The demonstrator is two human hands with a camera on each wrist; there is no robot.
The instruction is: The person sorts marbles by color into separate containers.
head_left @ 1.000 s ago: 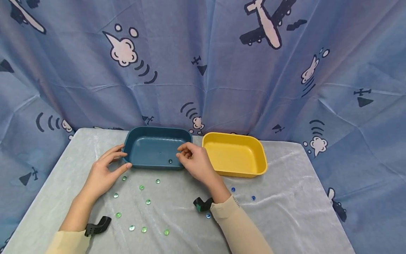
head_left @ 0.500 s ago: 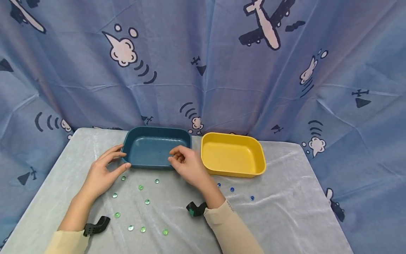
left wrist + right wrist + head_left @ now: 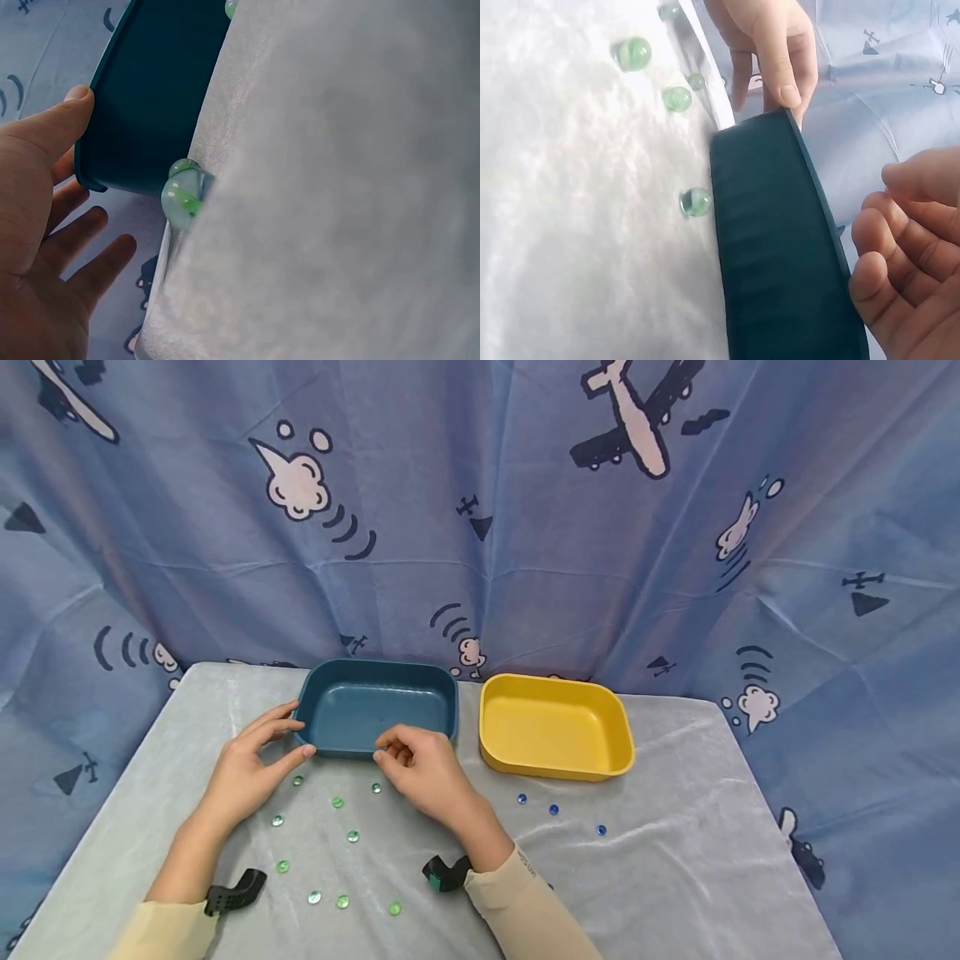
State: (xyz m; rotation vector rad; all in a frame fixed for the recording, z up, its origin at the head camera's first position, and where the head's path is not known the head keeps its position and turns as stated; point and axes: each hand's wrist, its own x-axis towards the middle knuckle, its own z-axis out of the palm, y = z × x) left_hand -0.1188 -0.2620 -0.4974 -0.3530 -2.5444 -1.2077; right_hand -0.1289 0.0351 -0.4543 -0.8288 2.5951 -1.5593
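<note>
My left hand rests at the left end of the teal tray, thumb on the rim at the corner and the other fingers stretched loosely alongside. Over the tray's near edge hovers my right hand, its fingers loosely bent; no object shows between thumb and fingertips in the right wrist view. It hides part of the tray's floor. Just below it on the cloth lies a green glass marble, also seen as a marble beside the tray's wall.
Several more green marbles are scattered on the grey-white cloth near the left hand. A yellow tray stands right of the teal one. Blue marbles lie before it. A patterned curtain hangs behind.
My right hand has shifted left and toward the near edge of the teal tray, covering where a marble showed inside it. The left hand stays in place.
</note>
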